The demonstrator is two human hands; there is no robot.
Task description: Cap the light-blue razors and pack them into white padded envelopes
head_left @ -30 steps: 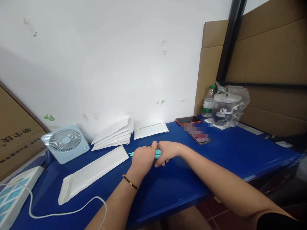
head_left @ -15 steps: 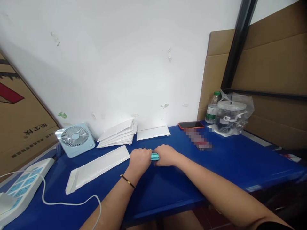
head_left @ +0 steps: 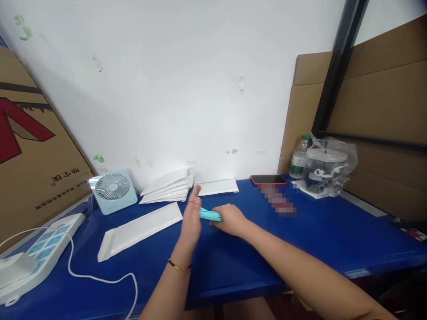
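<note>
My right hand (head_left: 230, 220) rests on the blue table (head_left: 300, 240) and grips one end of a slim teal object (head_left: 210, 215). My left hand (head_left: 191, 218) is lifted beside it with fingers straight and apart, holding nothing; it wears a ring and a thin bracelet. A long white padded envelope (head_left: 140, 229) lies flat just left of my left hand. A stack of white envelopes (head_left: 167, 187) leans by the wall behind it, with one more envelope (head_left: 216, 186) to its right.
A small blue desk fan (head_left: 113, 191) stands at the back left. A white power strip (head_left: 36, 251) with a cable (head_left: 100, 279) lies at the left edge. A phone (head_left: 268, 179), a water bottle (head_left: 298, 156) and a bagged container (head_left: 325, 166) sit at the back right. Cardboard flanks both sides.
My left hand has let go of the teal object and opened, lifting upward. My right hand still holds it. The view has shifted to the left and up.
</note>
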